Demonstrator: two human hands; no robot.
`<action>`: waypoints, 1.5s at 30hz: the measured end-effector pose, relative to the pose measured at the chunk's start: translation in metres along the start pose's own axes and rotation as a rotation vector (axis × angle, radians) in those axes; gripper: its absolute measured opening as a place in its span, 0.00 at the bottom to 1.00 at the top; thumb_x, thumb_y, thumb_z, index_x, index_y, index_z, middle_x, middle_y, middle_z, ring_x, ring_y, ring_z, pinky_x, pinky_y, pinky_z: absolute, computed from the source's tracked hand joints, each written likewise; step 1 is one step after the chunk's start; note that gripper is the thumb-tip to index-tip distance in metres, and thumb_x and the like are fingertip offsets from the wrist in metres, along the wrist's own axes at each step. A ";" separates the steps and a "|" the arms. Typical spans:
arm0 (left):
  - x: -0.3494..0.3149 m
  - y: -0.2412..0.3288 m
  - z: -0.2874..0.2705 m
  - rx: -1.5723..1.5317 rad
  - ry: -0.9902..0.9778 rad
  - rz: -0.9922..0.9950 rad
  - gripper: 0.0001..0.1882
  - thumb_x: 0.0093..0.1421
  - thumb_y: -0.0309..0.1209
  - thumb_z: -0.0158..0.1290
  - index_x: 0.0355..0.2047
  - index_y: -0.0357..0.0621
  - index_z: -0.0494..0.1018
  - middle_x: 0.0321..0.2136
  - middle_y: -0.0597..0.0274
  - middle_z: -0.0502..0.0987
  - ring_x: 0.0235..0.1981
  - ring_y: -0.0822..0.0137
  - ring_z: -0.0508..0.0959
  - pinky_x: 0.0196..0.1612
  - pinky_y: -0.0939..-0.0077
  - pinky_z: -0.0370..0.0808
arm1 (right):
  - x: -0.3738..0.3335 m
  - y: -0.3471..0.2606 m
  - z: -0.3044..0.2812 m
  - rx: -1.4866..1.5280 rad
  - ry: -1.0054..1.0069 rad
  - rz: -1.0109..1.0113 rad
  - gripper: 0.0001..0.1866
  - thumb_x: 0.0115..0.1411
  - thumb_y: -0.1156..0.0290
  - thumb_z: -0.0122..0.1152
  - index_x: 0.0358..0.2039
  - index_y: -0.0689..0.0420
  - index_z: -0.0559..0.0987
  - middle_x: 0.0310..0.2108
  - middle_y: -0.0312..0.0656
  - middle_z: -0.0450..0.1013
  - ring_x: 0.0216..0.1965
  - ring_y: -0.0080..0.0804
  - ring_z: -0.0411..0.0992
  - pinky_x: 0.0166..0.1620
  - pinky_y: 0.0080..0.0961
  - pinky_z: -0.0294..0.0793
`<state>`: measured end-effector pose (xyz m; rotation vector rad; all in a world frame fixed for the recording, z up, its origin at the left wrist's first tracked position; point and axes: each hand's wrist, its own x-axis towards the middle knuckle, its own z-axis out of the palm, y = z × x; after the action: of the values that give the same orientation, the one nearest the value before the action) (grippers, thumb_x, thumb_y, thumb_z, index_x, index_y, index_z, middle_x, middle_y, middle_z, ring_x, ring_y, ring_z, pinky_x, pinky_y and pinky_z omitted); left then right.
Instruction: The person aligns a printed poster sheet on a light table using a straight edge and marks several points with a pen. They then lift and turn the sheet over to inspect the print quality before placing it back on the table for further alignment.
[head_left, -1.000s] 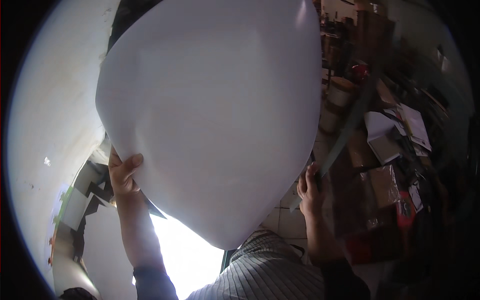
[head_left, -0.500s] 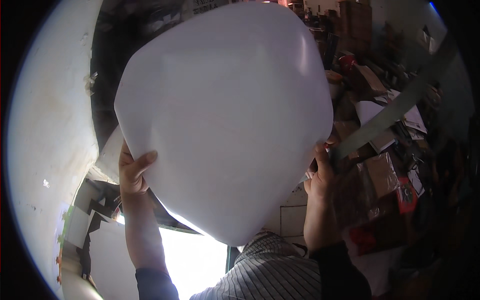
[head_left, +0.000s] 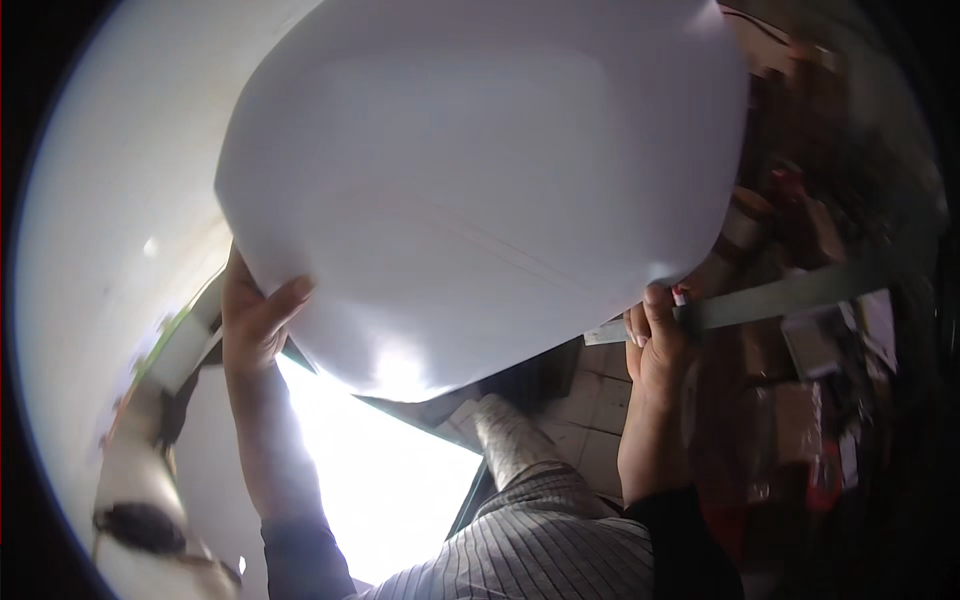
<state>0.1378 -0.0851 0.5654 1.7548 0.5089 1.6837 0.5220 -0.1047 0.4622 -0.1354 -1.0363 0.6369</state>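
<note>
A large white sheet (head_left: 470, 190), smooth and slightly curved, fills the middle of the head view. My left hand (head_left: 258, 312) pinches its lower left edge, thumb on the face toward me and fingers hidden behind. At the lower right edge my right hand (head_left: 660, 340) grips the sheet with thumb up. A long flat grey strip like a straightedge (head_left: 800, 297) also passes through the right hand, its short end poking out on the left side. Beside the right thumb shows a small red and white tip of something I cannot make out.
Below the sheet lies a brightly glowing white panel (head_left: 390, 490). A pale curved wall or surface (head_left: 110, 220) rises on the left. Blurred papers and packets (head_left: 815, 340) are heaped at the right. Tiled floor (head_left: 590, 400) shows beyond my striped clothing (head_left: 540, 540).
My view has turned, and the sheet has tilted, its right side rising and its lower edge lifting away from my body. The grey strip has swung nearer to level. Both hands keep their hold.
</note>
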 end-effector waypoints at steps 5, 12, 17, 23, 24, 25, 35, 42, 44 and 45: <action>-0.056 0.051 -0.052 0.537 0.151 -0.133 0.34 0.54 0.23 0.64 0.60 0.37 0.65 0.46 0.59 0.78 0.49 0.66 0.77 0.54 0.68 0.73 | -0.057 0.106 0.033 0.142 -0.005 0.426 0.15 0.60 0.80 0.65 0.45 0.53 0.74 0.29 0.30 0.68 0.17 0.16 0.59 0.19 0.16 0.57; -0.112 0.081 -0.099 1.070 0.196 -0.485 0.23 0.58 0.32 0.66 0.52 0.39 0.72 0.42 0.58 0.80 0.44 0.67 0.79 0.48 0.69 0.77 | -0.166 0.215 0.074 0.329 -0.074 0.973 0.06 0.64 0.75 0.63 0.40 0.50 0.77 0.20 0.29 0.67 0.14 0.18 0.59 0.24 0.20 0.59; -0.142 0.052 -0.136 1.288 0.234 -0.599 0.22 0.57 0.32 0.65 0.50 0.40 0.73 0.41 0.55 0.79 0.43 0.62 0.80 0.48 0.65 0.76 | -0.237 0.253 0.102 0.342 -0.019 1.217 0.08 0.62 0.76 0.63 0.27 0.51 0.75 0.15 0.29 0.62 0.14 0.17 0.60 0.20 0.18 0.59; -0.177 0.023 -0.187 1.420 0.242 -0.754 0.24 0.53 0.36 0.65 0.47 0.39 0.73 0.42 0.46 0.78 0.46 0.49 0.79 0.51 0.56 0.74 | -0.285 0.297 0.111 0.373 -0.047 1.312 0.08 0.62 0.76 0.63 0.30 0.51 0.72 0.16 0.30 0.64 0.12 0.17 0.61 0.18 0.19 0.58; -0.184 0.018 -0.194 1.429 0.245 -0.761 0.24 0.52 0.37 0.66 0.46 0.39 0.73 0.42 0.45 0.79 0.47 0.47 0.79 0.51 0.55 0.74 | -0.293 0.303 0.111 0.365 -0.027 1.339 0.07 0.62 0.75 0.64 0.32 0.52 0.73 0.14 0.29 0.62 0.11 0.16 0.58 0.15 0.17 0.55; -0.188 0.013 -0.200 1.456 0.238 -0.807 0.25 0.51 0.37 0.66 0.46 0.38 0.73 0.43 0.43 0.79 0.48 0.46 0.79 0.52 0.54 0.73 | -0.297 0.308 0.112 0.345 -0.023 1.352 0.08 0.62 0.75 0.64 0.33 0.53 0.72 0.15 0.29 0.63 0.10 0.16 0.57 0.15 0.17 0.55; -0.220 0.002 -0.226 1.404 0.340 -0.955 0.26 0.48 0.36 0.67 0.45 0.36 0.73 0.43 0.41 0.79 0.48 0.45 0.79 0.53 0.56 0.73 | -0.297 0.309 0.128 0.309 -0.079 1.453 0.08 0.60 0.78 0.64 0.33 0.52 0.73 0.20 0.29 0.64 0.13 0.14 0.59 0.18 0.16 0.56; -0.253 0.032 -0.238 1.424 0.383 -1.038 0.27 0.48 0.36 0.66 0.47 0.36 0.73 0.44 0.42 0.79 0.48 0.46 0.79 0.53 0.56 0.73 | -0.327 0.305 0.154 0.296 -0.088 1.624 0.07 0.60 0.77 0.66 0.36 0.55 0.75 0.24 0.32 0.67 0.14 0.17 0.59 0.19 0.16 0.58; -0.261 0.044 -0.235 1.435 0.425 -1.091 0.27 0.48 0.36 0.66 0.47 0.36 0.73 0.44 0.42 0.79 0.48 0.46 0.79 0.53 0.56 0.73 | -0.338 0.301 0.162 0.329 -0.127 1.654 0.09 0.60 0.76 0.65 0.39 0.56 0.75 0.26 0.33 0.68 0.15 0.17 0.59 0.20 0.16 0.58; -0.266 0.052 -0.235 1.452 0.417 -1.092 0.28 0.48 0.35 0.66 0.48 0.36 0.73 0.44 0.42 0.79 0.49 0.47 0.79 0.53 0.57 0.73 | -0.345 0.301 0.167 0.329 -0.133 1.677 0.10 0.60 0.76 0.65 0.40 0.56 0.75 0.26 0.33 0.68 0.15 0.18 0.59 0.20 0.17 0.58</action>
<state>-0.1282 -0.2582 0.3989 1.2058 2.7228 0.7024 0.1344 -0.0815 0.1685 -0.7048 -0.7346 2.3286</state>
